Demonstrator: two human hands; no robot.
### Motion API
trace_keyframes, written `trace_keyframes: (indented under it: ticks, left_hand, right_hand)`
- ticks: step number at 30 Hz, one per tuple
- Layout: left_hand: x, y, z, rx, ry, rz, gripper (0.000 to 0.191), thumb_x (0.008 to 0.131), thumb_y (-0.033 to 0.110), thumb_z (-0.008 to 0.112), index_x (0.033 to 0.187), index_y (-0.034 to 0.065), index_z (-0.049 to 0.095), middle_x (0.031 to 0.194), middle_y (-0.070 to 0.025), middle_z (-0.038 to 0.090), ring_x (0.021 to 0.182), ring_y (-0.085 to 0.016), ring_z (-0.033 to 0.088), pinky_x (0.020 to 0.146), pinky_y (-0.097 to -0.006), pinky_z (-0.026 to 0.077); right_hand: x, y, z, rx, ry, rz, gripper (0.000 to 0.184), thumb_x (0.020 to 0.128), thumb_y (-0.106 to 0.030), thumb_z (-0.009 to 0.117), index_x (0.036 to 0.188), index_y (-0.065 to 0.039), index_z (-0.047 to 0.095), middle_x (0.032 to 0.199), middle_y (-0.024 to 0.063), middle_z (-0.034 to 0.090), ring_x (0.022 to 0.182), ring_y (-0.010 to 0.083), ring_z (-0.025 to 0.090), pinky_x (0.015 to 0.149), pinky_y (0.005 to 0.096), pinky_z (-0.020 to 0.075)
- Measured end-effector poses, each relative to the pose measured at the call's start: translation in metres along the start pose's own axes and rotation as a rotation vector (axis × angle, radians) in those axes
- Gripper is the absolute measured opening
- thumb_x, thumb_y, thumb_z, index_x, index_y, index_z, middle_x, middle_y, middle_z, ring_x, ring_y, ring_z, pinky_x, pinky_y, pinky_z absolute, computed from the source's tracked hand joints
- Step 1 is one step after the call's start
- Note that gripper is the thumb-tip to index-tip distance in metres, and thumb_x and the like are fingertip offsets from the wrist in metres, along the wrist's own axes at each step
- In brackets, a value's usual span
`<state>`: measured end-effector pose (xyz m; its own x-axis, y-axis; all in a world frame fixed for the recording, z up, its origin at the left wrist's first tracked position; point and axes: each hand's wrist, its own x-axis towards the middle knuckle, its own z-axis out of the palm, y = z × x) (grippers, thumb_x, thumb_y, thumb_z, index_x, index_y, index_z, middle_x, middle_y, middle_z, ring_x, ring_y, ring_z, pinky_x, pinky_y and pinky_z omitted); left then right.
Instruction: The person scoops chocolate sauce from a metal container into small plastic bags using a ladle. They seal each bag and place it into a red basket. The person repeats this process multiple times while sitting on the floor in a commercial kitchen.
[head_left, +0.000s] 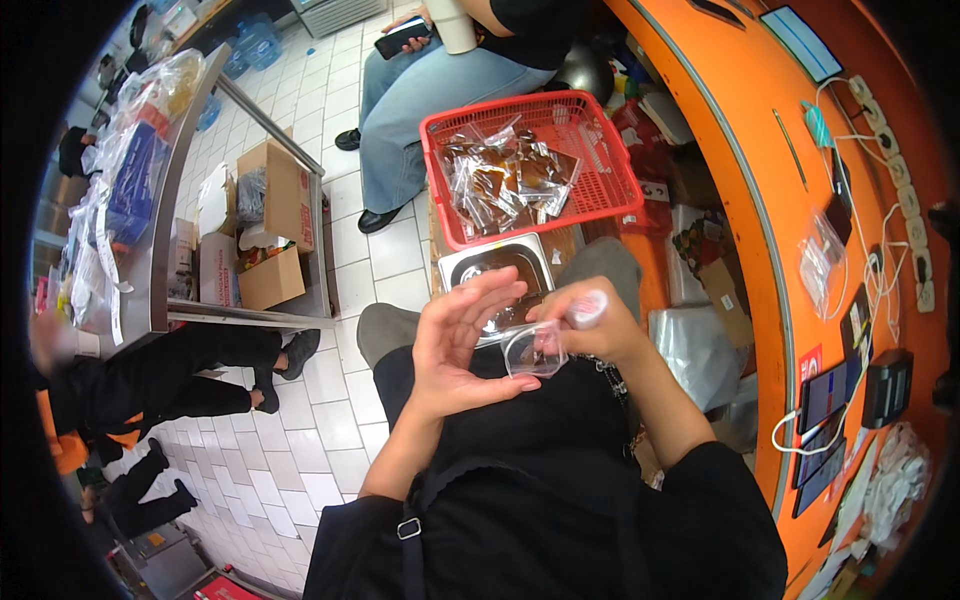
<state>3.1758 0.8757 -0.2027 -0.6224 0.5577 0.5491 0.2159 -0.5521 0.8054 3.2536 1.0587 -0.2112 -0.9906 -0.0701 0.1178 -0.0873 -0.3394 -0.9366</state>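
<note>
Between my hands is a small clear plastic bag (534, 351), its mouth spread into a loop. My right hand (600, 322) pinches its right side and also has a round whitish object (586, 309) by the fingers, too blurred to name. My left hand (457, 345) is curved around the bag's left side, fingers apart; whether it touches the bag I cannot tell. Behind the hands stands a steel pan (534, 251) with dark brown liquid in it. Beyond the pan, a red plastic basket (637, 196) holds many small clear sachets (499, 180) of brown liquid.
A seated person (442, 97) in jeans holds a phone past the basket. At right runs an orange counter (750, 150) with tablets, cables and a power strip. A steel table (161, 247) with cardboard boxes (277, 202) below stands left. Other people's legs (225, 367) are at lower left.
</note>
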Motion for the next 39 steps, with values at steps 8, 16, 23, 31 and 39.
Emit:
trace_keyframes:
  ticks: [8,16,23,31,39]
  left_hand:
    - [-0.007,-0.006,0.011,-0.105,0.193,-0.516,0.020,0.092,0.003,0.059,0.110,-0.0027,0.052,0.093,-0.0068,0.065,0.089,-0.009,0.060,0.078,-0.0223,0.047]
    - [-0.005,-0.012,0.021,-0.159,0.185,-0.407,0.017,0.092,0.001,0.055,0.108,-0.0033,0.057,0.094,-0.0140,0.067,0.091,-0.015,0.063,0.079,-0.0271,0.050]
    - [0.000,-0.014,0.015,-0.032,-0.029,-0.356,0.032,0.094,0.021,0.049,0.073,-0.0026,0.055,0.072,-0.0128,0.060,0.063,-0.019,0.059,0.059,-0.0294,0.048]
    - [0.005,-0.015,0.012,0.146,-0.047,-0.337,0.026,0.091,0.015,0.052,0.076,-0.0041,0.060,0.068,-0.0109,0.061,0.061,-0.016,0.059,0.057,-0.0272,0.046]
    - [0.008,-0.021,0.007,0.350,-0.116,-0.421,0.015,0.090,0.009,0.056,0.082,-0.0022,0.063,0.070,-0.0096,0.062,0.064,-0.016,0.060,0.059,-0.0270,0.046]
  right_hand:
    - [-0.016,-0.020,0.020,-0.215,0.442,0.000,0.011,0.084,-0.006,0.066,0.087,0.004,0.066,0.075,0.0061,0.068,0.067,0.0081,0.062,0.060,0.0218,0.0491]
    - [-0.027,-0.034,0.022,-0.337,0.500,-0.030,0.011,0.085,-0.004,0.062,0.082,0.005,0.067,0.073,0.0095,0.070,0.059,0.0094,0.063,0.053,0.0209,0.0481]
    - [-0.029,-0.031,0.018,-0.318,0.390,-0.048,0.009,0.084,-0.004,0.064,0.083,0.003,0.068,0.073,0.0079,0.070,0.062,0.0083,0.063,0.056,0.0214,0.0485]
    - [-0.026,-0.026,0.020,-0.426,0.427,-0.142,0.007,0.082,-0.004,0.066,0.083,0.003,0.068,0.073,0.0090,0.069,0.066,0.0098,0.065,0.059,0.0226,0.0504]
    - [-0.028,-0.014,0.015,-0.437,0.557,-0.060,0.010,0.081,-0.006,0.067,0.086,0.002,0.069,0.073,0.0073,0.069,0.068,0.0081,0.064,0.060,0.0229,0.0507]
